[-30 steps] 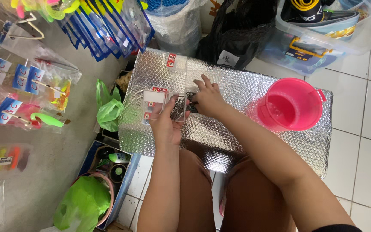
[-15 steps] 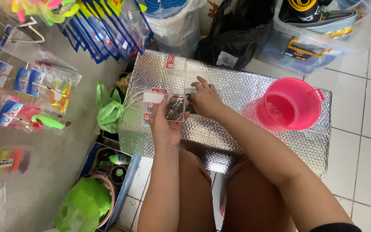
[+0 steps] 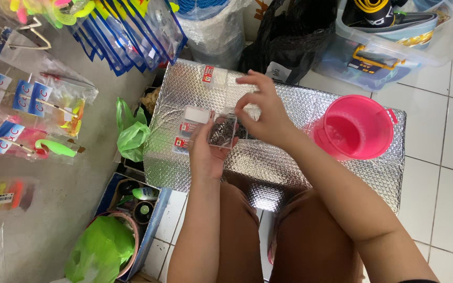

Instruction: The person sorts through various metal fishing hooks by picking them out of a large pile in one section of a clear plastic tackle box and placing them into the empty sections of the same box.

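View from above a seated person's lap, looking down at two bare hands over a box wrapped in silver bubble foil (image 3: 289, 162). The left hand (image 3: 205, 154) is closed around a small clear plastic case (image 3: 221, 131) filled with dark metal hooks, held open just above the foil at its near left part. The right hand (image 3: 266, 112) hovers right beside the case, thumb and forefinger pinched narrowly together over the hooks, the other fingers spread upward (whether a hook sits in the pinch cannot be told). Two more small clear boxes with red labels (image 3: 190, 123) lie on the foil just left of the held case, and another small box with a red label (image 3: 209, 74) rests near the far edge. A round pink plastic bucket (image 3: 355, 128) stands on the foil's right side, well apart from the hands. On the grey floor to the left lie clear packets with blue cards (image 3: 24, 97) and a green plastic bag (image 3: 132, 137). Behind the foil box sit a black plastic bag (image 3: 294, 36) and a clear storage tub (image 3: 394, 44) on white tiles.
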